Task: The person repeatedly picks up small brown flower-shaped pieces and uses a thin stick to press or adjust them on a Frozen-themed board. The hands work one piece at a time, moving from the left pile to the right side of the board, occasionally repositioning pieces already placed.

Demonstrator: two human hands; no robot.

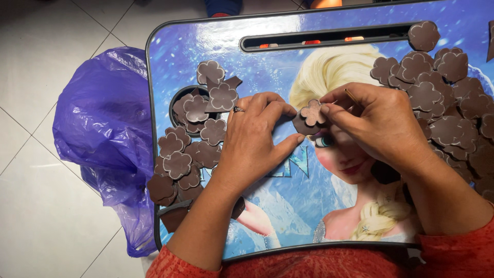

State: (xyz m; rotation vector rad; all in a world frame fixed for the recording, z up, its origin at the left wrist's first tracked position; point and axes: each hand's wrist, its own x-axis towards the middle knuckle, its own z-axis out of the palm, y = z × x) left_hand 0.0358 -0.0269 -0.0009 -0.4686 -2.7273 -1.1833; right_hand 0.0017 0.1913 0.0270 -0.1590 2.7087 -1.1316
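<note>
Small flower-shaped brown cutout (312, 112), pale speckled face up, is sitting at frame centre, just above the tabletop (267, 46). Right hand (378, 121) is pinching its right edge between thumb and forefinger, narrow grip, and is also carrying a thin stick (353, 97) that is poking out between the fingers. Left hand (257, 134) is closing thumb and fingertips on a darker brown piece (300, 125) directly under the flower, touching it; ring (237, 109) showing on one finger. Same-shape brown cutouts are lying in two groups: left pile (188, 149) at frame left, spilling over a round cup recess (177, 98); right pile (442, 98) at upper right, larger, overlapping. Tabletop is a printed lap tray, blue cartoon graphic, slot (329, 38) along the top edge. Purple plastic bag (100, 128) is lying on the tiled floor (36, 62) at far left, touching the tray edge. Red sleeves at bottom.
</note>
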